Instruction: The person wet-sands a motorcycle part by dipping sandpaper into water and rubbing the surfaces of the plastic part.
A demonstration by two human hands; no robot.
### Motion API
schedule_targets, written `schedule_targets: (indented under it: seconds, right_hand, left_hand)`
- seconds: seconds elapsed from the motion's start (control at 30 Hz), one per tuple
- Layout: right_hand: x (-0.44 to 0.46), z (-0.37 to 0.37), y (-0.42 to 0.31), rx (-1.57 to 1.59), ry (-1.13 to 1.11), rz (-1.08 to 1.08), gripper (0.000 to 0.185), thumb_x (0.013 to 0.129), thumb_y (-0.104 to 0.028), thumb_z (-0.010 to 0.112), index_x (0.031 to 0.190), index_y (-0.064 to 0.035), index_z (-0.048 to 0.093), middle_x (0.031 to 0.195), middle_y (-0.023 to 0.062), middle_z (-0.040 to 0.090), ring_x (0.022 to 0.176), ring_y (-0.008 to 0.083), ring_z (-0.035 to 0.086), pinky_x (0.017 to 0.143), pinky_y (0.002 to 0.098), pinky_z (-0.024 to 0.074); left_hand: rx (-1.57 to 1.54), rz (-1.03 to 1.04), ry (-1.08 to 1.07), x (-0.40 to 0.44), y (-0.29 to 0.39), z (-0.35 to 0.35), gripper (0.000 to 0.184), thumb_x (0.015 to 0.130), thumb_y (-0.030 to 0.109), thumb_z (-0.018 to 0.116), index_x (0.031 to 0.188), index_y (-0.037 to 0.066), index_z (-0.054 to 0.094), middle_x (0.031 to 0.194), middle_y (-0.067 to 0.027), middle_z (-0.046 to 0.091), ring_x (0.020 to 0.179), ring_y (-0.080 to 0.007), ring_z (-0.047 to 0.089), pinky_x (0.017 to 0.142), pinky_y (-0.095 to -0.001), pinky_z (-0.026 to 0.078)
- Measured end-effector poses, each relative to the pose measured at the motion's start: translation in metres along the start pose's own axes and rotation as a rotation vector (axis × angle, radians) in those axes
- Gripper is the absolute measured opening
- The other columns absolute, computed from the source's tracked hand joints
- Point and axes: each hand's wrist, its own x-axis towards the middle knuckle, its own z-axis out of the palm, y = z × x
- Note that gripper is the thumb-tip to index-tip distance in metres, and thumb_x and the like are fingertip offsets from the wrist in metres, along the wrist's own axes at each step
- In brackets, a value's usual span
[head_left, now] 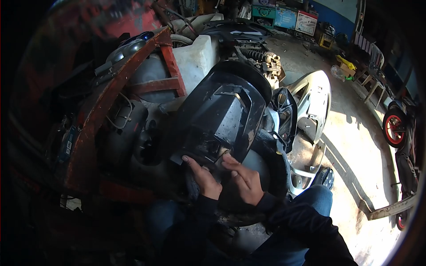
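A large black plastic motorcycle body panel [226, 119], scuffed and dusty, lies tilted in front of me with its narrow end toward my lap. My left hand [205, 181] grips the near edge, thumb on top and the other fingers mostly hidden below. Close beside it, my right hand [246, 179] presses its fingertips on the same edge. The fingers are together around a small tan-grey patch; whether that is a loose piece or bare panel surface I cannot tell. Under the panel shows a dark round tyre-like rim [277, 170].
A red-brown wooden frame [111, 73] stands along my left, with a dark cylinder [128, 119] behind it. White fairing parts [314, 99] lie to the right on the sunlit floor. A spring shock absorber [257, 55] is beyond the panel. A red-rimmed motorcycle wheel [393, 128] stands far right.
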Motion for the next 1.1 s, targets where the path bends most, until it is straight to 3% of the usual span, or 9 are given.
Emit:
schedule_targets:
  seconds: [0.1,0.37,0.63,0.73,0.77,0.8,0.87,1.0,1.1]
  right_hand:
    - [0.025,-0.002,0.011,-0.015,0.125,0.100,0.030,0.097,-0.002,0.043,0.119,0.0082,0.059,0.132,0.0259,0.056,0.134,0.0356,0.045,0.112,0.0391,0.0330]
    - [0.034,-0.011,0.000,0.011,0.165,0.119,0.028,0.101,-0.008,0.042,0.117,0.0034,0.061,0.128,0.0217,0.060,0.130,0.0321,0.051,0.108,0.0355,0.0379]
    - [0.043,-0.018,-0.011,-0.098,0.190,0.124,0.026,0.098,-0.006,0.046,0.116,0.0042,0.061,0.127,0.0224,0.061,0.128,0.0345,0.051,0.108,0.0388,0.0387]
    - [0.046,-0.017,-0.023,-0.219,0.048,-0.085,0.025,0.095,-0.004,0.049,0.115,0.0064,0.061,0.127,0.0250,0.059,0.129,0.0363,0.050,0.110,0.0392,0.0373]
    - [0.037,-0.017,-0.023,-0.194,0.028,-0.111,0.025,0.095,-0.004,0.049,0.115,0.0060,0.061,0.129,0.0248,0.058,0.130,0.0354,0.049,0.111,0.0397,0.0363]
    - [0.037,-0.022,-0.019,-0.195,0.030,-0.107,0.025,0.095,-0.004,0.049,0.115,0.0060,0.061,0.129,0.0248,0.058,0.130,0.0354,0.049,0.111,0.0397,0.0363]
    - [0.043,-0.035,-0.006,-0.106,0.071,0.195,0.027,0.094,-0.002,0.050,0.117,0.0061,0.061,0.132,0.0248,0.055,0.133,0.0348,0.046,0.113,0.0414,0.0341]
    - [0.040,-0.023,-0.011,-0.159,0.019,-0.041,0.028,0.094,-0.001,0.050,0.119,0.0075,0.059,0.130,0.0262,0.057,0.129,0.0366,0.049,0.110,0.0400,0.0384]
    - [0.045,-0.031,-0.006,-0.135,0.028,0.011,0.028,0.095,-0.003,0.049,0.119,0.0064,0.059,0.129,0.0257,0.057,0.128,0.0361,0.050,0.108,0.0389,0.0397]
  left_hand:
    - [0.066,0.137,0.061,-0.017,-0.005,0.011,0.082,0.093,0.073,0.033,0.141,0.007,0.042,0.136,-0.0109,0.051,0.120,-0.0224,0.053,0.101,-0.0359,0.042]
    - [0.119,0.063,-0.123,-0.003,-0.021,-0.011,0.083,0.093,0.072,0.033,0.142,0.005,0.040,0.138,-0.0107,0.050,0.125,-0.0229,0.049,0.104,-0.0348,0.039]
    - [0.433,0.031,-0.187,-0.017,-0.019,-0.005,0.079,0.098,0.065,0.032,0.145,0.002,0.034,0.144,-0.0122,0.044,0.132,-0.0260,0.043,0.107,-0.0349,0.035]
    - [0.566,0.175,-0.316,0.004,-0.043,-0.023,0.080,0.098,0.064,0.034,0.145,0.000,0.033,0.143,-0.0135,0.045,0.131,-0.0262,0.045,0.106,-0.0360,0.037]
    - [0.531,0.113,-0.389,0.009,-0.039,-0.027,0.079,0.098,0.062,0.036,0.144,-0.002,0.034,0.142,-0.0155,0.045,0.130,-0.0266,0.046,0.106,-0.0375,0.038]
    - [0.532,0.109,-0.389,0.001,-0.032,-0.019,0.079,0.098,0.062,0.036,0.144,-0.002,0.034,0.142,-0.0155,0.045,0.130,-0.0266,0.046,0.106,-0.0375,0.038]
    - [0.473,0.121,-0.118,-0.019,-0.019,0.001,0.074,0.100,0.059,0.037,0.127,-0.008,0.053,0.124,-0.0200,0.059,0.116,-0.0282,0.057,0.097,-0.0371,0.044]
    - [0.437,0.181,-0.195,-0.014,-0.007,0.003,0.077,0.098,0.062,0.039,0.125,-0.009,0.054,0.123,-0.0195,0.060,0.114,-0.0272,0.057,0.095,-0.0369,0.045]
    - [0.560,0.170,-0.145,-0.013,0.001,0.006,0.077,0.097,0.062,0.042,0.125,-0.009,0.054,0.123,-0.0207,0.059,0.114,-0.0276,0.057,0.096,-0.0366,0.044]
